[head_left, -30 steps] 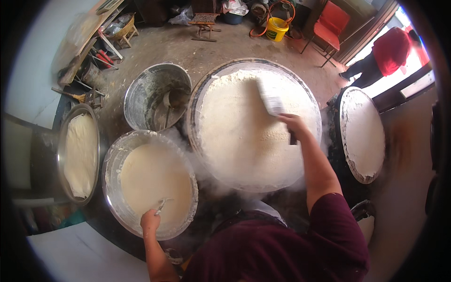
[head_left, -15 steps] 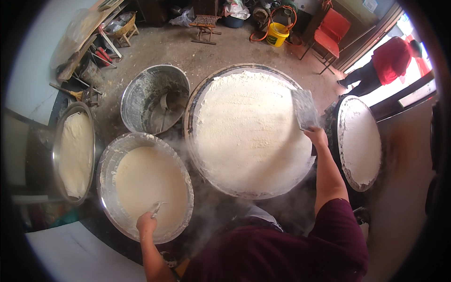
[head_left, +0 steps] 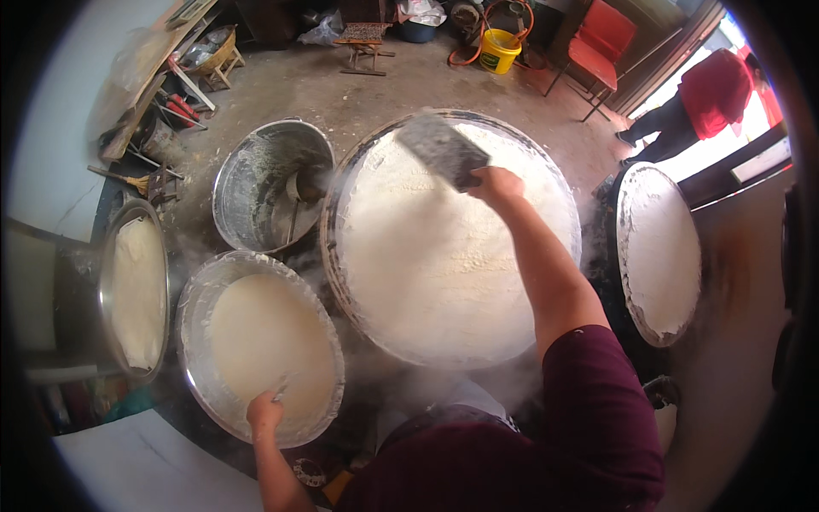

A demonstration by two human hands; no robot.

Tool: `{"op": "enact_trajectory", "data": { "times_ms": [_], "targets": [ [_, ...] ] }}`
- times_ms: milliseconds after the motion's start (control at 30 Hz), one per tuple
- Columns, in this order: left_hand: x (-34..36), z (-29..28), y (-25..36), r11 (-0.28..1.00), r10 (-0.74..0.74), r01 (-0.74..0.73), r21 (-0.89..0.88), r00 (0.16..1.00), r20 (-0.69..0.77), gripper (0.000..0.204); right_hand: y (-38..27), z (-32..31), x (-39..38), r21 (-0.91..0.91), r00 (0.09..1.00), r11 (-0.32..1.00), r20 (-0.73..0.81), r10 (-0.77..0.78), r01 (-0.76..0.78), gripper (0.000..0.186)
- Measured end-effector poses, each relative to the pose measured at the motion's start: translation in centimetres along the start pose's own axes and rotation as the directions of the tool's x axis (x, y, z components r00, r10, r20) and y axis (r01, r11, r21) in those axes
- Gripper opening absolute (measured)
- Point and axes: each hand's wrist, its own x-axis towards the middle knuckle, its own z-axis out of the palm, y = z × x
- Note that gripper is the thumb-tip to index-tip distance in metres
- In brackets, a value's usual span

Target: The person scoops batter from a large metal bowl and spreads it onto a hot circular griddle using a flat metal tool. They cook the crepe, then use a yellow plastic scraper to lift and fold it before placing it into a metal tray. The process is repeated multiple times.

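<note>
My right hand [head_left: 496, 184] grips a flat rectangular scraper [head_left: 442, 149], held over the far part of a big round griddle [head_left: 354, 183] covered with a white, steaming batter sheet. My left hand [head_left: 264, 413] holds the handle of a small utensil at the near rim of a metal basin [head_left: 198, 294] full of pale batter. The utensil's lower end is sunk in the batter. Steam rises around the griddle's near edge.
A mostly empty metal basin [head_left: 247, 183] with a ladle stands behind the batter basin. Another batter-filled pan [head_left: 109, 282] is at the far left. A second white-coated griddle [head_left: 627, 213] sits to the right. A person in red stands at the upper right by a red chair [head_left: 597, 47].
My right hand has swept the scraper from the griddle's right edge back to its far middle. My left hand stays on the utensil at the batter basin.
</note>
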Motion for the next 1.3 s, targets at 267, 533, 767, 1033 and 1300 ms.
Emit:
{"op": "enact_trajectory", "data": {
  "times_ms": [267, 533, 767, 1033, 1300],
  "targets": [
    [0.6, 0.0, -0.3, 0.999, 0.023, -0.023, 0.022, 0.999, 0.030, 0.024, 18.9, 1.2, -6.4, 0.392, 0.957, 0.879, 0.017, 0.290, -0.273, 0.045],
    [-0.1, 0.2, -0.3, 1.000, -0.011, 0.010, -0.028, 1.000, -0.026, 0.020, 26.8, 0.3, -8.1, 0.242, 0.804, 0.783, -0.023, 0.594, -0.572, 0.042],
    [-0.9, 1.0, 1.3, 0.994, -0.100, 0.098, -0.048, 0.994, -0.054, 0.018, 8.5, -1.7, 7.9, 0.169, 0.992, 0.978, -0.038, -0.118, 0.122, 0.035],
    [-2.0, 2.5, 1.8, 0.994, -0.113, 0.113, 0.002, 0.991, -0.077, 0.019, -16.6, 6.8, 4.2, -0.013, 0.714, 0.742, 0.279, -0.642, 0.671, 0.052],
    [-3.0, 2.8, -0.3, 0.993, -0.086, 0.076, -0.086, 0.989, -0.120, 0.020, -18.1, 22.8, -21.7, 0.747, 0.274, 0.665, 0.639, -0.718, 0.000, 0.044]
  ]
}}
